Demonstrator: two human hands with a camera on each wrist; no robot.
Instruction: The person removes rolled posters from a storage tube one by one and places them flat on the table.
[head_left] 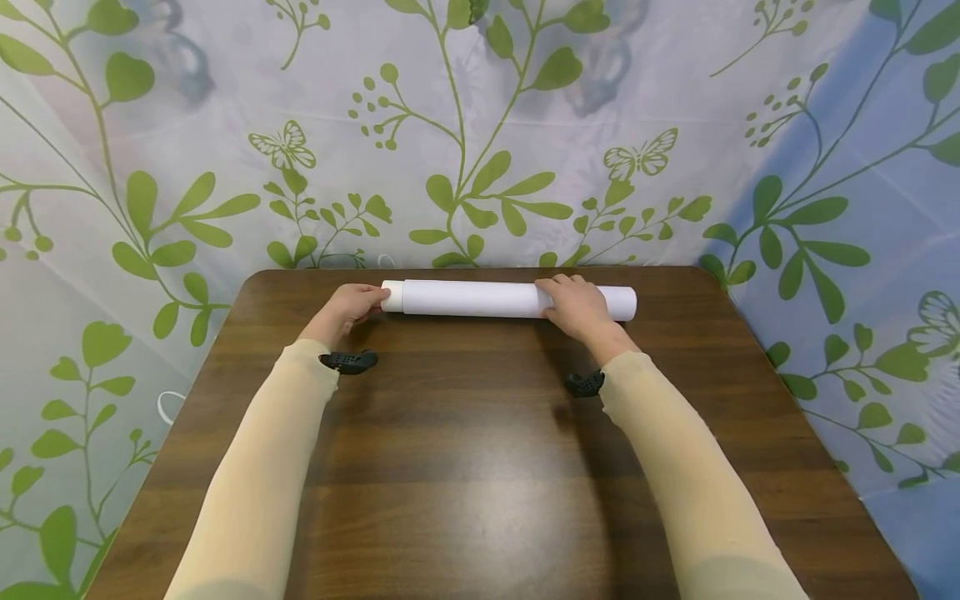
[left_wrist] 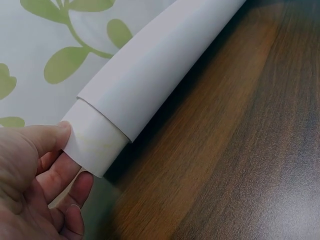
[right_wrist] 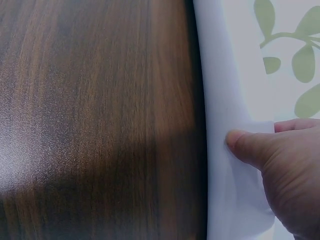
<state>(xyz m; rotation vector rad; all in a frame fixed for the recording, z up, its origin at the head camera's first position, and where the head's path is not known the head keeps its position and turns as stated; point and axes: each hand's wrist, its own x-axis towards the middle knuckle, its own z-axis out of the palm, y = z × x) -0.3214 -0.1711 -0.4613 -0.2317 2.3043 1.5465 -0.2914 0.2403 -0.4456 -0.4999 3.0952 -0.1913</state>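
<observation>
A long roll of white paper (head_left: 472, 298) lies crosswise near the far edge of the wooden table. Its off-white core tube (left_wrist: 97, 142) sticks out at the left end. With thumb and fingers at the open end of that tube, my left hand (head_left: 352, 304) pinches its rim; in the left wrist view the thumb is outside and some fingers reach inside. My right hand (head_left: 577, 304) grips the roll toward its right end from above. The right wrist view shows the thumb (right_wrist: 245, 145) pressed on the near side, while most fingers are hidden behind the roll.
The brown wood-grain table (head_left: 450, 433) spreads in front of the roll. Just behind its far edge hangs a white curtain (head_left: 480, 167) with green leaves and butterflies. A black strap (head_left: 348, 362) is on the left wrist, another (head_left: 585, 384) on the right.
</observation>
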